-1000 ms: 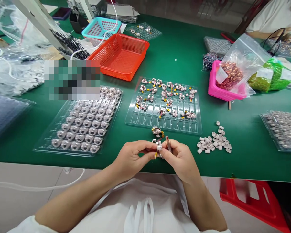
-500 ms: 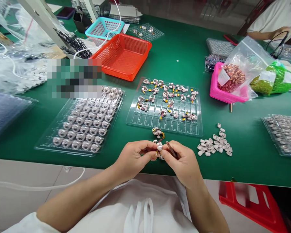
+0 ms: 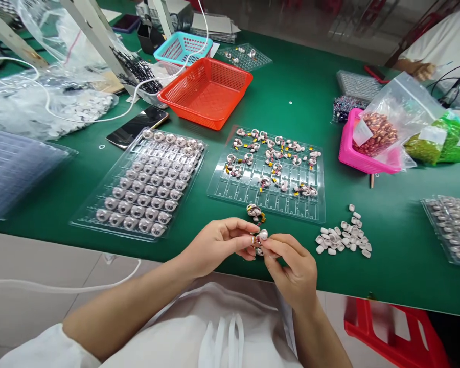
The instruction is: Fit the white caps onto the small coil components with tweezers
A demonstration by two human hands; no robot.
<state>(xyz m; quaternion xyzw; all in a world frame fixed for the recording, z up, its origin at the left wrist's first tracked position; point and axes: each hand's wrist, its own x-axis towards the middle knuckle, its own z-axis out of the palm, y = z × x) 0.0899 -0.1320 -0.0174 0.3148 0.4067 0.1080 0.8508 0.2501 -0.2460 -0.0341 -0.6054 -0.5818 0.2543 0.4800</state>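
Close to the table's front edge, my left hand (image 3: 216, 245) and my right hand (image 3: 294, 263) meet over one small pearly-white earphone part (image 3: 263, 234) with reddish wiring below its round end. Left thumb and fingers pinch its wired side; right thumb and forefinger are closed on its other side. Just beyond my fingertips, a similar wired assembly (image 3: 255, 211) with a yellow strip lies on the table. Another pale piece shows partly beneath my hands. Ahead stands a clear tray (image 3: 245, 193) with several wired assemblies. Right of my hands, small white caps (image 3: 345, 235) lie in a loose pile.
Left is a clear tray of silvery-white shells (image 3: 143, 186), with a phone (image 3: 134, 128) behind it. Further back stand a red basket (image 3: 210, 110) and a blue basket (image 3: 161, 53). A pink basket (image 3: 368, 162) holds bagged coppery parts. A co-worker's hand (image 3: 423, 70) shows far right.
The white part has turned, its round end now up and right. The dark stick-like tool seen in my right hand no longer shows. The view has shifted slightly.
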